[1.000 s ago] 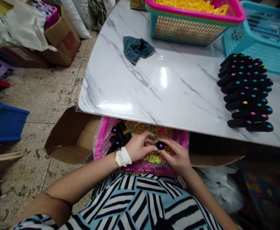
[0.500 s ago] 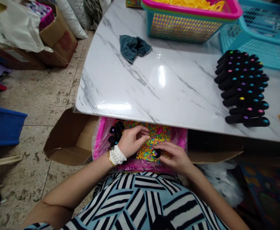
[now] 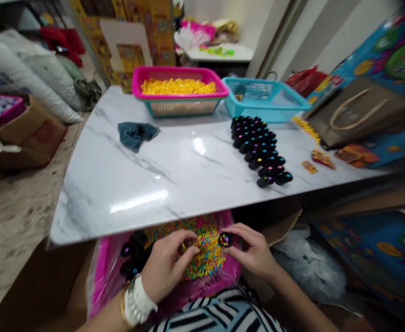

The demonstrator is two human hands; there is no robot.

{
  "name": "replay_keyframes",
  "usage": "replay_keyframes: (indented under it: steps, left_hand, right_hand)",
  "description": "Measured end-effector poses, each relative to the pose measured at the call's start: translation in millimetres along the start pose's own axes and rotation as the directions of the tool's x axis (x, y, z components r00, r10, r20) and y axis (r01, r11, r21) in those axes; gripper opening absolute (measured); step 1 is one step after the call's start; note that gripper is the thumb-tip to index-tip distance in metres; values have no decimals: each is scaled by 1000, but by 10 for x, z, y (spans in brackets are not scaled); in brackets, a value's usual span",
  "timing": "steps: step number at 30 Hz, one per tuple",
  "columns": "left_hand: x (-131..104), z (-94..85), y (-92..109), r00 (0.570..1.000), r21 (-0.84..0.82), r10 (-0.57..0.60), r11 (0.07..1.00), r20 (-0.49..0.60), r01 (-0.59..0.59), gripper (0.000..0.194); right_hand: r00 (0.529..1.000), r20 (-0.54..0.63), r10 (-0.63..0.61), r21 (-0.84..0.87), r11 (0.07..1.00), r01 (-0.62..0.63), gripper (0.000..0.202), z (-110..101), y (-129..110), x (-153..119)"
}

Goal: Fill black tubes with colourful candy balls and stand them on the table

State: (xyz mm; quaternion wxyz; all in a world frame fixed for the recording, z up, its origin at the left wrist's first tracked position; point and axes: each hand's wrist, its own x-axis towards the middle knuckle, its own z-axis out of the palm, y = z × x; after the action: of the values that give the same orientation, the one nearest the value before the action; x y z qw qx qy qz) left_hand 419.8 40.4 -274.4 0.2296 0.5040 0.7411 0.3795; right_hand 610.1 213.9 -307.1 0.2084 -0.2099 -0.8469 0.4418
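Note:
Colourful beads (image 3: 207, 244) fill a pink bin (image 3: 100, 272) lined with clear plastic, below the table's front edge. Over the beads, my left hand (image 3: 169, 258) has its fingers curled toward the thumb; what it holds, if anything, is hidden. My right hand (image 3: 251, 249), at the bin's right side, grips a small black container (image 3: 225, 239) between thumb and fingers, with bits of colour showing at its end. Several black containers (image 3: 133, 253) lie at the bin's left. More black pieces with coloured dots (image 3: 258, 143) stand in rows on the table.
On the marble table (image 3: 147, 175) are a dark cloth (image 3: 136, 134), a pink basket (image 3: 180, 97) of yellow pieces, a blue basket (image 3: 265, 108) and small packets (image 3: 322, 159). A brown paper bag (image 3: 354, 115) leans at the right. Cardboard (image 3: 32, 286) flanks the bin.
The view has tilted up and turned right, showing more of the room behind the table. My right hand still grips the black container, whose end now faces the camera more.

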Motion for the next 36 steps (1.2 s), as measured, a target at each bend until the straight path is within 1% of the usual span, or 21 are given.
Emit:
replay_keyframes:
  steps: [2, 3, 4, 5, 6, 7, 8, 10, 12, 15, 17, 18, 19, 21, 23, 25, 29, 31, 32, 34, 36]
  left_hand:
    - [98, -44, 69, 993, 90, 119, 989, -8, -117, 13]
    - [171, -66, 107, 987, 120, 164, 979, -1, -162, 12]
    - [260, -88, 146, 981, 143, 195, 970, 13, -194, 11]
    - [364, -110, 187, 977, 161, 213, 963, 27, -214, 11]
    - [481, -133, 226, 975, 174, 217, 960, 37, -221, 12]
    - [611, -154, 261, 976, 183, 212, 959, 45, -217, 13]
    - [751, -175, 290, 979, 186, 199, 961, 44, -203, 14]
    - [1054, -205, 332, 987, 178, 155, 971, 37, -159, 15]
    - [1368, -208, 367, 993, 171, 114, 978, 45, -120, 16]
    - [1803, -124, 413, 993, 221, 84, 970, 85, -101, 17]
    - [2047, -6, 403, 992, 275, 80, 956, 93, -103, 18]
    - [2147, 59, 381, 994, 289, 89, 952, 69, -105, 19]
    - [2228, 119, 350, 995, 308, 91, 946, 42, -100, 19]
    - [2317, 204, 287, 994, 296, 107, 949, 8, -105, 19]
    - [2317, 225, 245, 991, 246, 131, 961, 5, -129, 18]
    - [2257, 202, 223, 987, 198, 162, 967, 19, -162, 17]
    - [2103, 128, 217, 976, 181, 207, 960, 66, -216, 20]
    - [2045, 117, 238, 976, 174, 193, 962, 103, -209, 30]
    - [2027, 123, 255, 977, 172, 176, 966, 122, -195, 37]
    - [2023, 164, 301, 979, 189, 138, 968, 152, -166, 56]
    - [2061, 237, 371, 979, 237, 117, 959, 167, -155, 76]
  right_hand:
    - [983, -181, 30, -47, 998, -39, 29, -181, 2, -4]
    - [959, -280, 37, -89, 994, -64, 29, -268, -4, -2]
    - [934, -357, 28, -138, 987, -82, 30, -340, -20, 2]
    - [918, -397, -7, -193, 978, -76, 31, -388, -49, 8]
    - [919, -390, -65, -251, 967, -38, 32, -404, -89, 15]
    - [930, -338, -146, -307, 951, 38, 34, -384, -138, 23]
    - [940, -248, -234, -351, 926, 138, 37, -327, -190, 32]
    - [927, -48, -372, -382, 864, 327, 41, -126, -283, 52]
    - [904, 64, -422, -350, 839, 416, 38, 123, -330, 73]
    - [876, 71, -476, -344, 813, 470, 29, 412, -292, 103]
    - [856, 38, -515, -380, 785, 489, 30, 505, -204, 124]
    - [864, 18, -503, -377, 797, 472, 31, 526, -150, 136]
    - [886, -9, -464, -344, 833, 433, 32, 536, -97, 147]
    - [946, -73, -316, -202, 934, 296, 33, 527, -22, 165]
    - [980, -123, -160, -35, 987, 156, 32, 496, -8, 168]
    - [990, -131, -60, 67, 995, 69, 32, 454, -42, 150]
    - [985, -170, 42, 119, 993, -21, 31, 260, -96, 89]
    - [961, -256, 106, 127, 989, -75, 30, 60, -56, 84]
    - [938, -318, 139, 126, 987, -104, 31, -67, -13, 97]
    - [860, -475, 187, 108, 982, -154, 34, -358, 110, 157]
    - [755, -623, 206, 76, 976, -203, 37, -657, 260, 254]
